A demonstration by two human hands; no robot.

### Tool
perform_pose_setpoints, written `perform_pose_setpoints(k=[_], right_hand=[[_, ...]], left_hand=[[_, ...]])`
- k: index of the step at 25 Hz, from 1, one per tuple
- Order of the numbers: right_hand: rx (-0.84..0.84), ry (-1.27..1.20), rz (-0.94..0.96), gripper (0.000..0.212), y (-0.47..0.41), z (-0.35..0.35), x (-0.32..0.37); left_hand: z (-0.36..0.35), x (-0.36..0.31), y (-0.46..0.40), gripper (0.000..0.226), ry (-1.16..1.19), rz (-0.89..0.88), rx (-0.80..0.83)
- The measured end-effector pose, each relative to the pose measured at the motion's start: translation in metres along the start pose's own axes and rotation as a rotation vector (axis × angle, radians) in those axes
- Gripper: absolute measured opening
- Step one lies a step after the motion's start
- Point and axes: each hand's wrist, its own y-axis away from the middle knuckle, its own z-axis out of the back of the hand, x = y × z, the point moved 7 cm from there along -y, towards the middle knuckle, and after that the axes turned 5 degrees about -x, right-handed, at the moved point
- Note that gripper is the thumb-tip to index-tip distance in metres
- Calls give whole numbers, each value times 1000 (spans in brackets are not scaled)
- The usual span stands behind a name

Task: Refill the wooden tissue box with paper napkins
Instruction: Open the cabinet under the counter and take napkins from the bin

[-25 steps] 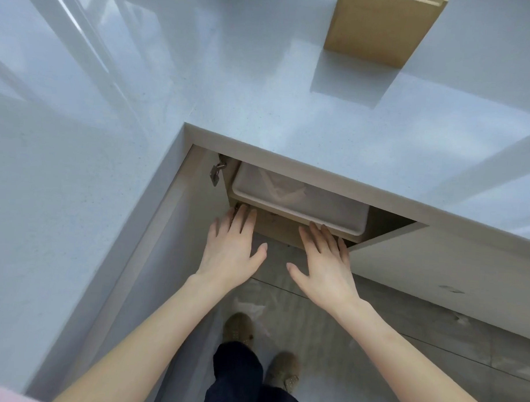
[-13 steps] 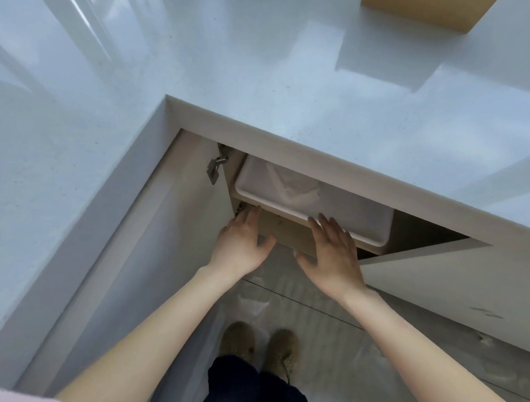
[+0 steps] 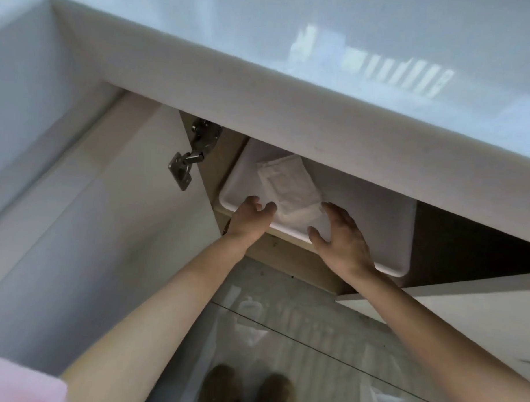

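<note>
Head view: napkins [image 3: 289, 189] partly under countertop [image 3: 290, 117]

You see soft, cool daylight glaring off the glossy countertop [image 3: 382, 69], perhaps from a window. The cabinet interior [image 3: 454, 237] sits in deep shadow. Slight motion blur softens everything, and straight edges bow near the borders.

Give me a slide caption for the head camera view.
Both hands, left and right, reach into a white bin under the counter toward a napkin pack.
</note>
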Motion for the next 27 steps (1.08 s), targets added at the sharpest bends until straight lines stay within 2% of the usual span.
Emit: perform_pose_setpoints(k=[3,6,7,10,13,16,18,20,22,27], right_hand=[[-52,-11,-6,53,-25,-4,-4],[-74,1,-99,50,-54,-9,-5],[-66,-17,-143,53,-60,-12,-6],[3,-37,-227,60,-72,-25,-6],[75,-18,-282,61,-77,-34,-8],[142,-88,-366,65,-84,-43,-15],[130,-143,-386,70,-86,-48,-21],[92,-257,-375,65,-84,-48,-20],[67,-405,-361,56,-77,-41,-16],[117,-639,-349,49,-37,-22,-1]], left_hand=[[-13,4,-22,51,162,122,33],[-19,4,-41,22,346,193,89],[-19,4,-44,15,352,208,97],[-21,5,-56,23,354,231,107],[-26,5,-61,10,371,242,134],[-31,3,-64,13,327,224,119],[-33,0,-62,12,299,212,99],[-35,0,-59,32,303,218,98],[-36,0,-53,41,318,215,101],[-27,3,-17,39,474,217,120]])
